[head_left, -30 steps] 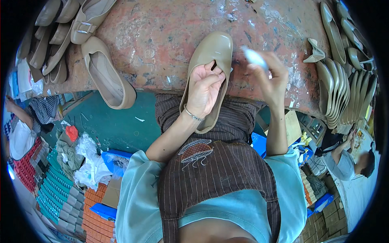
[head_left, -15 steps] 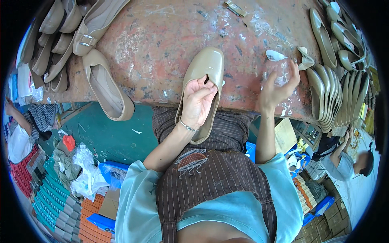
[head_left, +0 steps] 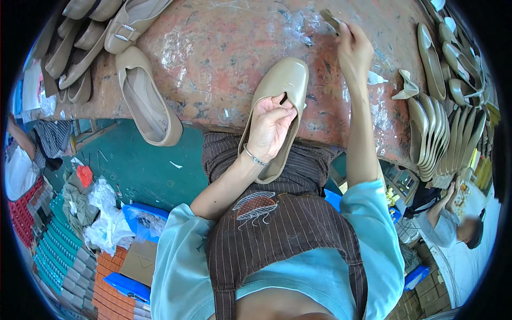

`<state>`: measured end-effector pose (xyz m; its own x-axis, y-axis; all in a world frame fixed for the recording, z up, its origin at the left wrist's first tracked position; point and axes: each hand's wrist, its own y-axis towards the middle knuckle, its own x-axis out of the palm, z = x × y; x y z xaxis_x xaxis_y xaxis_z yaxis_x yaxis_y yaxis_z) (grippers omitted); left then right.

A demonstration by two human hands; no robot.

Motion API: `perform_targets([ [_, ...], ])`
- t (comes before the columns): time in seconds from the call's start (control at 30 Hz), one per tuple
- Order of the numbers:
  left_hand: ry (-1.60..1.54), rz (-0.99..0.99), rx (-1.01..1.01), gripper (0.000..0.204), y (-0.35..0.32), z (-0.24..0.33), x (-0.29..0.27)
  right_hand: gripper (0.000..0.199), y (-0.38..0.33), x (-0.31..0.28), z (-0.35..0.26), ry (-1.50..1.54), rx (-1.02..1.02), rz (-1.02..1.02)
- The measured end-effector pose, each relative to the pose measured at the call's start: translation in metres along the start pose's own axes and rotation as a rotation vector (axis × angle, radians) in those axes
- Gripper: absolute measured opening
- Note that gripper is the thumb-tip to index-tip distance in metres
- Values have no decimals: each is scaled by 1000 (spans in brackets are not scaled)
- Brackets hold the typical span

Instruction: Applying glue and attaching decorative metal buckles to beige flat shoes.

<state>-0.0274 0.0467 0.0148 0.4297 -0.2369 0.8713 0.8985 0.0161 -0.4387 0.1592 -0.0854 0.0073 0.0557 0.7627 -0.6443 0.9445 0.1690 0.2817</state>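
Note:
A glossy beige flat shoe [head_left: 289, 74] lies over the table's near edge, toe pointing away, its heel against my apron. My left hand [head_left: 268, 130] is inside its opening, thumb and fingers pinched at the front by a dark slit; what they pinch is hidden. My right hand [head_left: 356, 52] reaches far across the table, fingertips closed at the near end of a small brownish-gold strip [head_left: 330, 20]. Beside my right forearm, partly covered by it, lies a small white bottle [head_left: 376, 78]. A second beige shoe [head_left: 174, 130] rests at the table edge on the left.
The worn reddish table [head_left: 224, 48] carries piled beige shoes [head_left: 80, 58] at left and a row of them [head_left: 426, 130] at right. A crumpled cream piece [head_left: 407, 85] lies near that row. Another person [head_left: 442, 226] sits at right; bags and blue bins [head_left: 141, 216] stand below left.
My right hand has moved from beside the white bottle to the far strip, its fingers closing at it. My left hand stays in the shoe. The whole view has turned slightly.

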Motion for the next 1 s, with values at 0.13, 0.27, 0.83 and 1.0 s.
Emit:
perform_targets([
  [0.13, -9, -8, -5, 35, -3, 1, -5, 16, -61, -33, -63, 506, 353, -207],
  [0.27, 8, 1, -15, 40, -2, 2, 3, 13, -89, -32, -71, 822, 559, -330],
  [0.83, 9, 10, -4, 50, -1, 1, 1, 6, -96, -6, -80, 549, 518, -245],
  [1.0, 3, -3, 0, 49, -2, 2, 7, 6, -99, -2, -78, 486, 470, -210],
])
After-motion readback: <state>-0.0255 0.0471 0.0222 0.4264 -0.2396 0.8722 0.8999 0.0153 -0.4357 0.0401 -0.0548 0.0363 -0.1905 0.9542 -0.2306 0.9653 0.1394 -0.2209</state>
